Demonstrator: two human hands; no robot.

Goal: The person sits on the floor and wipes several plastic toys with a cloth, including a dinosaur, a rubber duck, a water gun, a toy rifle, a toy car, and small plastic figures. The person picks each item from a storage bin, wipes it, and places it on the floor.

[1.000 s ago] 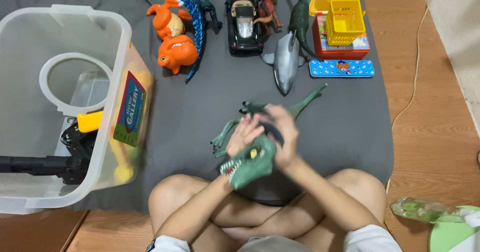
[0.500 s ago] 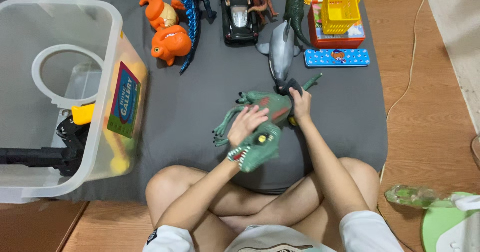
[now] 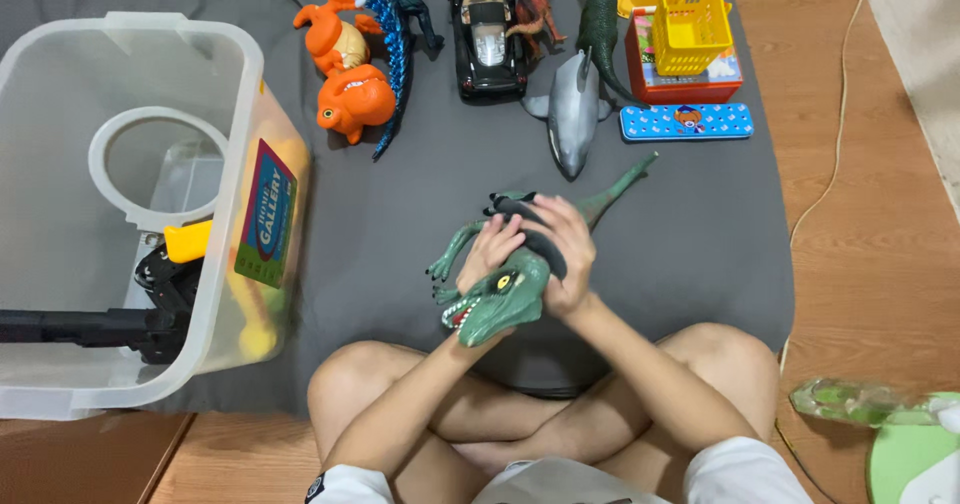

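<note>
Green dinosaur (image 3: pixel 500 299) sits near the mat's (image 3: pixel 420 194) front edge. My left hand (image 3: pixel 488 252) grips its neck; my right hand (image 3: pixel 560 249) presses a dark cloth (image 3: pixel 535 234) on its back. I reckon a hard rub could swing its tail (image 3: pixel 615 189) into the shark (image 3: pixel 573 114).

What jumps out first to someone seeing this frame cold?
Dead centre on the grey mat, the left hand and right hand grip a big green dinosaur, a dark cloth pressed on its back. Next comes the row of toys along the mat's far edge, loudest the orange dinosaur beside the black car and grey shark. A clear plastic bin fills the left side.
</note>
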